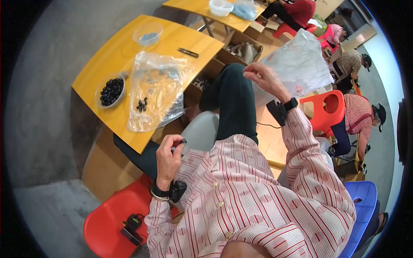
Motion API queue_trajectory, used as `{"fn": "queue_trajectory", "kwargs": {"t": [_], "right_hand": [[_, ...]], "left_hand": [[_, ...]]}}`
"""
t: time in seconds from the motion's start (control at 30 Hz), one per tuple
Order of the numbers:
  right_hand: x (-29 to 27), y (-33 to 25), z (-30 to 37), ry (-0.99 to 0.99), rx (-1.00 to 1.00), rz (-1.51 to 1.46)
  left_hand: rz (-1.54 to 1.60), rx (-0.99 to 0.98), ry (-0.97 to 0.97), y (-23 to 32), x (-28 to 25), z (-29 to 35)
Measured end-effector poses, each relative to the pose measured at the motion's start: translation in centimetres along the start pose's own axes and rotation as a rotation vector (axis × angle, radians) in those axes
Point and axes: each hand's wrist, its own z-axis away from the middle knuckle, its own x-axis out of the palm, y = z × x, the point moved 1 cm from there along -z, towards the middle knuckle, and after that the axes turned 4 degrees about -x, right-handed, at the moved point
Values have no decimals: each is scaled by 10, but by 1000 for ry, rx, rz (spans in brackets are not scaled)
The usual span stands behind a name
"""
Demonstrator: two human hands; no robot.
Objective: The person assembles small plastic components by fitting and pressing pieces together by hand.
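Near my lap, my left hand (169, 160) pinches a small black piece (183, 141) between thumb and fingertip. My right hand (267, 80) is raised beside my knee, in front of a large white plastic bag (297, 60). Its fingers are loosely bent and apart, with nothing visible in them. On the yellow table (183, 33), a round bowl of black pieces (112, 92) stands near the left edge. Several more black pieces (142, 104) lie on a transparent plastic sheet or bag (159, 86), with small grey bits (157, 74) farther up it.
A bowl with grey-blue small parts (148, 38) and dark snips (188, 52) are on the table. Beyond it is an open cardboard box (245, 46). Red chairs (116, 219) (327, 109) and a blue stool (360, 202) stand around me. Other people sit working at the right.
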Motion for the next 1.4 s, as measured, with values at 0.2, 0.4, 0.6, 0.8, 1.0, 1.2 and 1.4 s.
{"fn": "queue_trajectory", "kwargs": {"t": [0.2,0.4,0.6,0.8,1.0,1.2,1.4], "right_hand": [[-33,58,6,44,418,-534],[-21,154,9,-86,-114,-202],[-57,146,-6,-16,-149,-155],[-63,122,9,-8,-143,-160],[-62,86,25,35,-127,-230],[-59,49,41,72,-107,-343],[-78,4,34,4,-140,-430]], "left_hand": [[20,-22,32,9,-12,0],[-12,-17,98,-6,-30,4],[-21,-81,93,-18,-44,16],[-18,-78,111,-23,-46,10],[-12,-70,81,-1,-36,3],[11,-47,96,16,-34,-3],[21,-30,166,53,-35,5]]}}
